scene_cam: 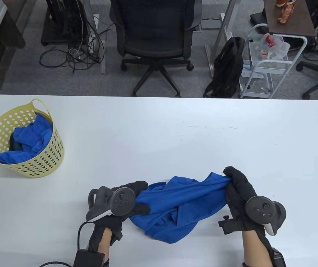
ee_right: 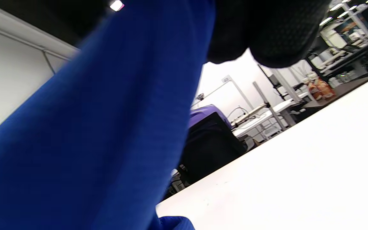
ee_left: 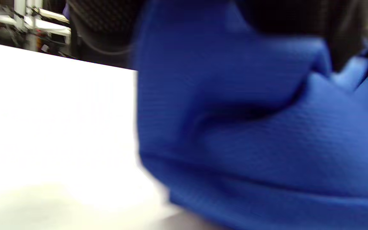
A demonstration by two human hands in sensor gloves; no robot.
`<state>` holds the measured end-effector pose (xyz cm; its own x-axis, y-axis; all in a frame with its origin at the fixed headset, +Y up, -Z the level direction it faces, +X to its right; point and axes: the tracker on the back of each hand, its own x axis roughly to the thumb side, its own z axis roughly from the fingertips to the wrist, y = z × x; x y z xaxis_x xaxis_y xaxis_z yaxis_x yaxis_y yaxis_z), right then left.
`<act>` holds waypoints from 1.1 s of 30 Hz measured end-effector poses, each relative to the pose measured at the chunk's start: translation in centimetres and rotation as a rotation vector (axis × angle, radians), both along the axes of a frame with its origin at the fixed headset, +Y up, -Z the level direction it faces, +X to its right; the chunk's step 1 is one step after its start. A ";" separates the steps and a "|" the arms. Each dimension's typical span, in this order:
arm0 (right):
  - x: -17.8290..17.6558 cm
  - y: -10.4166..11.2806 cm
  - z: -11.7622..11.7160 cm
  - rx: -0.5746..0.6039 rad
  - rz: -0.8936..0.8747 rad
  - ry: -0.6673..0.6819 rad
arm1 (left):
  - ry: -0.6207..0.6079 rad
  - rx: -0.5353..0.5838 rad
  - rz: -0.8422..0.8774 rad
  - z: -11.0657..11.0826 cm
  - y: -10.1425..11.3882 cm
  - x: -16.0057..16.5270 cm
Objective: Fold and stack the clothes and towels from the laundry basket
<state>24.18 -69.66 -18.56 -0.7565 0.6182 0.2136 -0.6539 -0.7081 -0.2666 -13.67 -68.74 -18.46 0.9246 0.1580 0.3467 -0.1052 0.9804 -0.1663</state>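
Observation:
A blue garment [scene_cam: 175, 207] hangs bunched between both hands near the table's front edge, its lower part sagging onto the white table [scene_cam: 175, 133]. My left hand [scene_cam: 138, 198] grips its left end with curled fingers. My right hand [scene_cam: 232, 180] grips the right end, pulled up in a bunch. Blue cloth [ee_left: 251, 127] fills the left wrist view under dark glove fingers [ee_left: 292, 16]. In the right wrist view the cloth [ee_right: 91, 134] hangs from the gloved fingers [ee_right: 267, 28]. A yellow perforated laundry basket [scene_cam: 45, 158] at the far left holds more blue cloth [scene_cam: 31, 139].
Beyond the table's far edge stand a black office chair [scene_cam: 154, 36], a black backpack [scene_cam: 227, 66] and a white wire cart [scene_cam: 267, 61]. Cables [scene_cam: 78, 50] lie on the grey floor.

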 end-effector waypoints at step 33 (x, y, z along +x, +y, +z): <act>2.2 -0.7 -0.4 0.012 0.097 0.050 | 0.489 0.235 0.318 -0.2 -1.2 -4.3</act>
<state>26.35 -70.32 -18.95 -0.8010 0.5396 0.2593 -0.5950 -0.7657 -0.2444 -17.94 -69.98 -18.62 0.9052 0.4224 -0.0459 -0.4071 0.8932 0.1911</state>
